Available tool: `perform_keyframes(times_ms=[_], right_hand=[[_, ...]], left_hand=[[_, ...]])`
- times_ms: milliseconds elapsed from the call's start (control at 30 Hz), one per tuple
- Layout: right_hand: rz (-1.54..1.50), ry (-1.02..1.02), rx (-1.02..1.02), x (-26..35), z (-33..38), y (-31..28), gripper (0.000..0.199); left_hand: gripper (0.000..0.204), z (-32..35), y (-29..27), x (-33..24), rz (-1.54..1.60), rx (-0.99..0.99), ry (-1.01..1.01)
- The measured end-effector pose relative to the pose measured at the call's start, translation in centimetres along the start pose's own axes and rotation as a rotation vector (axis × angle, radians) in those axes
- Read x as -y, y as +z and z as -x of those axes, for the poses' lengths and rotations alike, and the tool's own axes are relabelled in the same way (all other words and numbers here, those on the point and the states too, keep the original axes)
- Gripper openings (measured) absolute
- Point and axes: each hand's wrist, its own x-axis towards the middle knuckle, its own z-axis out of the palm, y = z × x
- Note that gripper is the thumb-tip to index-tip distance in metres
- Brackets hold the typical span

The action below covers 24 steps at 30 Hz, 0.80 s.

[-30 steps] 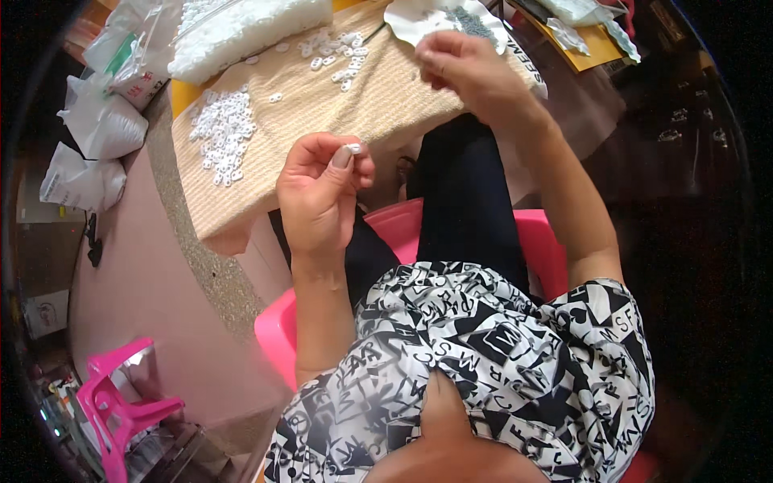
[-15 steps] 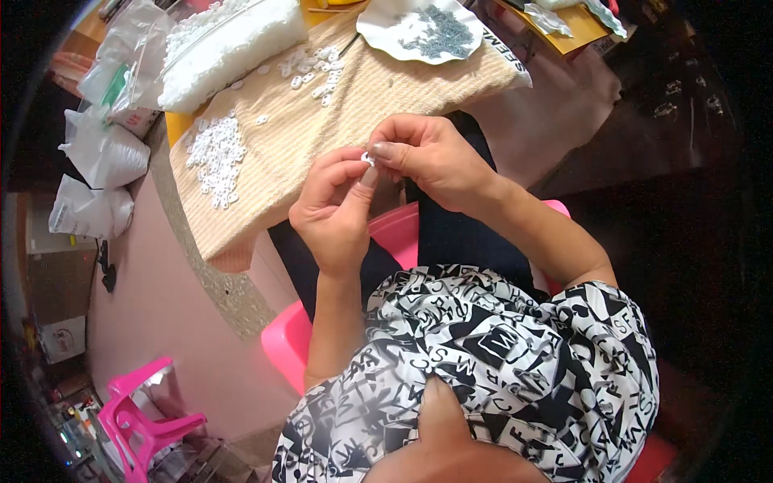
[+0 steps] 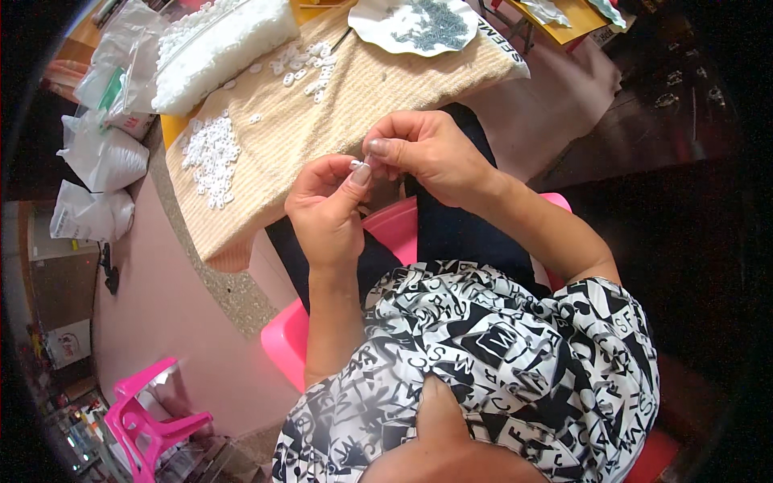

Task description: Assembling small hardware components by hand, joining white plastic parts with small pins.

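Note:
My left hand (image 3: 326, 205) pinches a small white plastic piece (image 3: 356, 164) between thumb and fingertips, above my lap at the cloth's near edge. Close beside it, the thumb and forefinger of my right hand (image 3: 435, 157) are pressed together; whatever they grip is too small to make out. A pile of white plastic pieces with holes (image 3: 211, 165) lies on the striped beige cloth (image 3: 270, 169) at the left. Farther back is a looser scatter of similar pieces (image 3: 302, 64). A white scalloped plate (image 3: 374, 36) holds small white and dark grey parts.
A large clear bag of white pieces (image 3: 225, 52) rests at the back left of the table. Plastic bags with white contents (image 3: 105, 157) stand left of it. A pink stool (image 3: 149, 423) is on the floor at lower left. Another yellow table (image 3: 564, 24) stands at back right.
My hands have drawn slightly apart, the left one moving a little left with the white piece. The whole view has shifted slightly.

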Motion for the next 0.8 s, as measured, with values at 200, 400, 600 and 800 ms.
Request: perform_keyframes(times_ms=[200,400,600,800], right_hand=[[0.113,-0.029,-0.057,0.51,0.28,0.26,0.015],[0.069,0.009,-0.022,1.07,0.8,0.97,0.016],[0.241,-0.116,-0.049,0.14,0.4,0.29,0.01],[0.333,-0.106,-0.073,0.51,0.78,0.83,0.011]], left_hand=[[0.013,0.28,0.68,-0.31,0.067,-0.003,-0.062],[0.013,0.4,0.58,-0.23,0.095,0.015,-0.044],[0.013,0.44,0.85,-0.26,0.089,0.014,-0.026],[0.012,0.57,0.88,-0.29,0.034,-0.014,0.007]])
